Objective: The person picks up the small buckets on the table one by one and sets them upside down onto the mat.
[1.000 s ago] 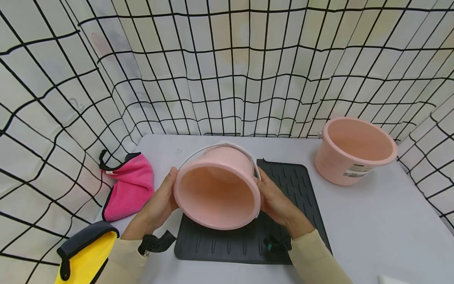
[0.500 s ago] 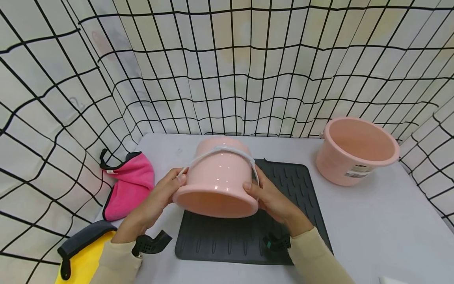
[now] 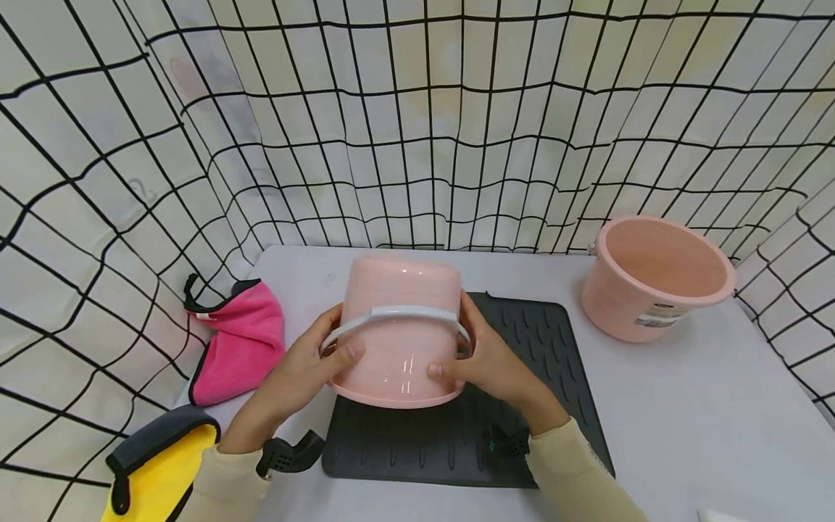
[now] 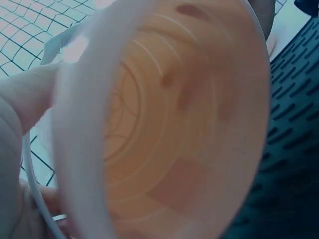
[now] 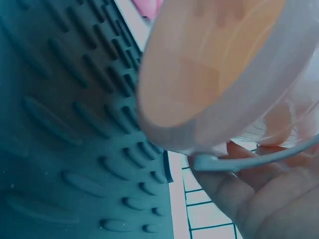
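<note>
Over the black ribbed mat (image 3: 430, 457), a pink bucket (image 3: 398, 362) hangs nearly upside down, its base pointing up and away. My left hand (image 3: 306, 370) grips its left side, thumb laid across the wall. On the opposite side my right hand (image 3: 492, 362) grips it the same way. A white bail handle (image 3: 411, 312) curves across the wall between the hands. The left wrist view looks into the bucket's mouth, where ring marks show on the orange-tinted inside (image 4: 189, 134). In the right wrist view the handle's pivot (image 5: 204, 162) sits beside the rim, close to my fingers.
A second pink bucket (image 3: 652, 275) with a label stands upright at the back right. Pink cloth (image 3: 241, 344) with black trim lies at the left, and a yellow-and-grey one (image 3: 163, 457) nearer me. Black netting (image 3: 424, 138) encloses the back and sides of the white table (image 3: 704, 406).
The bucket has tipped over, its mouth turning from facing me to pointing down. Both thumbs now lie farther onto its wall, and the handle has swung down across it.
</note>
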### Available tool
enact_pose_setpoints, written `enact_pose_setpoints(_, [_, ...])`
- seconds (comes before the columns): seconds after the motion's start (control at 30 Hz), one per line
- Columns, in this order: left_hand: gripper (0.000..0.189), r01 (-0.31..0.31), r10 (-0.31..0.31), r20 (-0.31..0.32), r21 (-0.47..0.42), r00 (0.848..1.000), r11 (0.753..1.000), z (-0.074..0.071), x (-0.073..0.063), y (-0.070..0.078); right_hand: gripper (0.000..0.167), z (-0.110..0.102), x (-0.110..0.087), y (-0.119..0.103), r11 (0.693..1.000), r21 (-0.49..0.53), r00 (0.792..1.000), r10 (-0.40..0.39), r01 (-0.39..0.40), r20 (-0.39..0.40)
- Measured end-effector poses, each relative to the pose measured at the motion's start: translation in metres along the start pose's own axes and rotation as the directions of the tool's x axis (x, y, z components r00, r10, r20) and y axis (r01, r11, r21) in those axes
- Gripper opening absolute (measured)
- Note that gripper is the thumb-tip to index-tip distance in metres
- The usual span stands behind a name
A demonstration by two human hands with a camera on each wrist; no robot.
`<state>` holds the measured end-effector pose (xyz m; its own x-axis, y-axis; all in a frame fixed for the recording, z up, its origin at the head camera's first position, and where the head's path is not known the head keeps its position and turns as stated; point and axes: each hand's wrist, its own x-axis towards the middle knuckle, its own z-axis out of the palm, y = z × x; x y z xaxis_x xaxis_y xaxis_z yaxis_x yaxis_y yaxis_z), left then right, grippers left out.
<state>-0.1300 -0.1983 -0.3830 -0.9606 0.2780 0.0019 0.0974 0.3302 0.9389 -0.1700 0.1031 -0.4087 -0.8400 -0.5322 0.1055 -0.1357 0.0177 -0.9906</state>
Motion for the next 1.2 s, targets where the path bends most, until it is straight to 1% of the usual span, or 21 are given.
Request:
enact_pose_setpoints(0.07, [0.088,0.007,-0.007,-0.004,0.010,1.000,1.000,0.001,0.001,-0.002,0.123,0.001,0.001,0.002,0.999,0.002,0.999,-0.043,0.042,0.005])
enact_pose_setpoints(0.13, [0.091,-0.004,0.005,-0.021,0.040,1.000,0.999,0.002,0.003,-0.004,0.125,0.004,0.001,0.004,0.998,-0.019,0.998,-0.067,0.066,-0.009])
enact_pose_setpoints(0.2, [0.091,-0.043,0.047,-0.055,0.074,0.997,0.996,0.003,0.004,-0.006,0.128,0.007,0.001,0.007,0.995,-0.059,0.996,-0.082,0.080,-0.036])
enact_pose_setpoints(0.27, [0.089,-0.085,0.095,-0.093,0.111,0.991,0.990,0.005,0.006,-0.008,0.130,0.010,0.000,0.009,0.991,-0.109,0.993,-0.090,0.082,-0.071])
enact_pose_setpoints(0.37, [0.087,-0.143,0.159,-0.122,0.131,0.980,0.981,0.007,0.010,-0.014,0.132,0.015,0.000,0.014,0.977,-0.198,0.986,-0.106,0.080,-0.126])
enact_pose_setpoints(0.4, [0.088,-0.147,0.164,-0.121,0.133,0.979,0.980,0.008,0.011,-0.016,0.133,0.017,0.000,0.015,0.971,-0.223,0.983,-0.119,0.085,-0.140])
enact_pose_setpoints(0.5, [0.096,-0.135,0.149,-0.110,0.119,0.983,0.984,0.010,0.013,-0.021,0.136,0.022,0.001,0.018,0.953,-0.282,0.972,-0.165,0.114,-0.165])
enact_pose_setpoints(0.63, [0.107,-0.114,0.127,-0.108,0.120,0.986,0.986,0.012,0.016,-0.028,0.141,0.028,0.003,0.023,0.935,-0.330,0.960,-0.201,0.130,-0.194])
enact_pose_setpoints(0.73, [0.109,-0.135,0.147,-0.101,0.113,0.984,0.984,0.012,0.019,-0.034,0.144,0.032,0.003,0.026,0.924,-0.366,0.953,-0.205,0.113,-0.223])
enact_pose_setpoints(0.8, [0.110,-0.150,0.161,-0.096,0.111,0.982,0.982,0.013,0.021,-0.039,0.144,0.034,0.003,0.028,0.911,-0.401,0.949,-0.209,0.100,-0.238])
enact_pose_setpoints(0.97, [0.112,-0.162,0.175,-0.091,0.136,0.980,0.977,0.014,0.024,-0.049,0.144,0.039,0.004,0.032,0.885,-0.459,0.946,-0.206,0.071,-0.250])
enact_pose_setpoints(1.1, [0.112,-0.160,0.176,-0.089,0.160,0.980,0.974,0.013,0.025,-0.055,0.146,0.042,0.006,0.035,0.882,-0.468,0.946,-0.197,0.056,-0.259])
enact_pose_setpoints(1.2, [0.113,-0.163,0.179,-0.087,0.168,0.980,0.972,0.012,0.027,-0.059,0.147,0.044,0.006,0.035,0.876,-0.478,0.941,-0.209,0.060,-0.266])
